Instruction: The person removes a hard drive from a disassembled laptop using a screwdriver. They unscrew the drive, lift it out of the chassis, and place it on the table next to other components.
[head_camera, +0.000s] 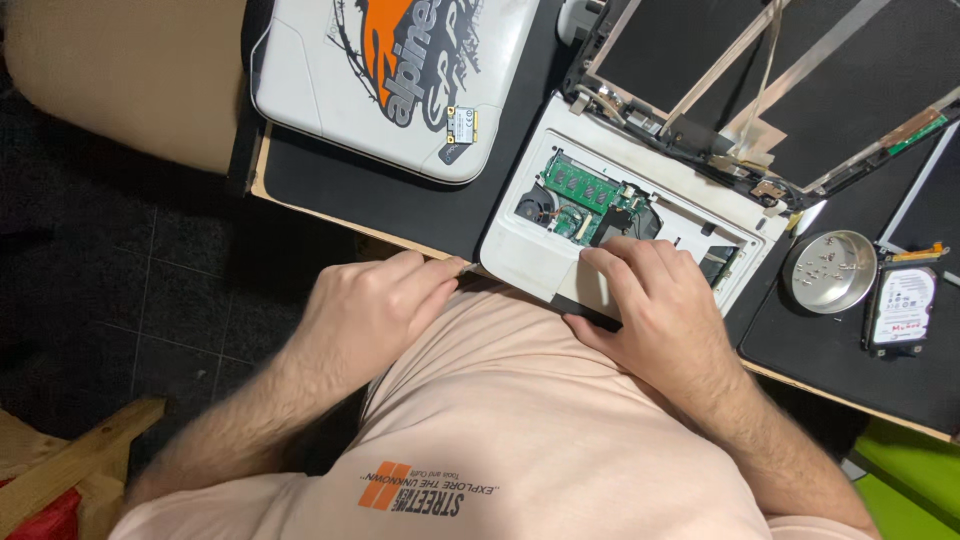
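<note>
Head view: my right hand (650, 300) presses flat on the opened white laptop base (530, 255) at the table (330, 185) edge; my left hand (370, 310) pinches its near corner. If either slips, the exposed green board (580, 185) could get knocked.

— How's the light where you're working?

— Bright and even from above on my desk; the white laptop base (535, 255) shows no harsh glare, only the metal dish (830, 272) shines a little.

— And the dark parts?

— The floor to my left sinks into shadow. My left hand (365, 310) and forearm are slightly motion-blurred, and the edges bend a bit.
</note>
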